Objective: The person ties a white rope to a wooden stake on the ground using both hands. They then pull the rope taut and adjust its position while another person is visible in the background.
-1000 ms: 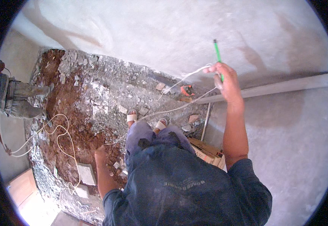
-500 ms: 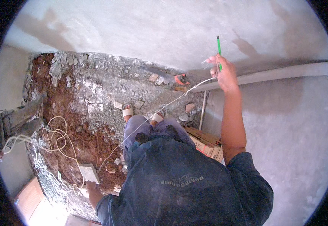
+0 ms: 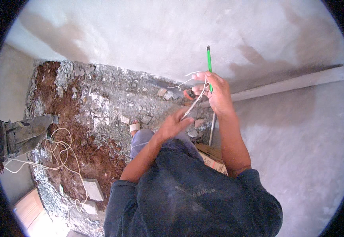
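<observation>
In front of the pale wall, my right hand (image 3: 218,93) is closed around a green pencil (image 3: 209,59), dark-tipped and pointing up. Loose loops of thin white string (image 3: 199,99) hang among the same fingers. The string slants down to my left hand (image 3: 174,124), whose slightly blurred fingers are closed at its lower stretch. A short loose end of string sticks out left of the right hand's fingertips. Both hands are close together in front of my body, the left one lower and nearer to me.
Rubble and reddish soil (image 3: 87,146) cover the ground. A cream cord (image 3: 67,144) lies tangled at left, beside a grey-clad shape (image 3: 25,136) that resembles a leg. Pale slabs (image 3: 94,189) lie nearby. Cardboard boxes (image 3: 213,160) and a pale pole (image 3: 212,130) stand right of my legs.
My left hand has come up from the slabs at lower left to the string beside my right hand. My right hand, still holding the pencil, has moved left and lower. The long stretched string has gathered.
</observation>
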Available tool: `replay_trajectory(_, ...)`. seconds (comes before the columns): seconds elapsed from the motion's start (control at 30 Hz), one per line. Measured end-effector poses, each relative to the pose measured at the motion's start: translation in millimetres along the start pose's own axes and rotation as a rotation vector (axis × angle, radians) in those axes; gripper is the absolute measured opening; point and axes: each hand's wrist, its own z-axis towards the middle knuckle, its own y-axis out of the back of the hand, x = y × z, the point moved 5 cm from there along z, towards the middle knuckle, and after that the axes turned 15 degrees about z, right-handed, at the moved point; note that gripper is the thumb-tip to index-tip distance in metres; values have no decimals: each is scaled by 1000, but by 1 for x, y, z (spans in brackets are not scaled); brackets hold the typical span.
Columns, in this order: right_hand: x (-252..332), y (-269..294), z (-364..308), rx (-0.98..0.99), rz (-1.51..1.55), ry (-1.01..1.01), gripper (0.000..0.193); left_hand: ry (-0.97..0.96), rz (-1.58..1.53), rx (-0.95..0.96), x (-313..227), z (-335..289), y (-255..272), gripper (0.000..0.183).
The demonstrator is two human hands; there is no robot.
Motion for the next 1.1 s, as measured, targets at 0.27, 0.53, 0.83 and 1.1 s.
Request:
replay_trajectory(0.27,-37,19,69,-25,-69,-82,39,361,100,-406,70,-131,85,28)
replay_trajectory(0.53,-102,-96,119,174,-130,-211,31,621,-26,-796,120,-279,142,23)
replay_trajectory(0.83,-108,-269,184,174,-90,-95,25,732,288,-1053,154,-386,249,23)
replay_trajectory(1.1,-114,-403,231,190,-90,-15,23,1284,477,-1489,215,-540,295,27)
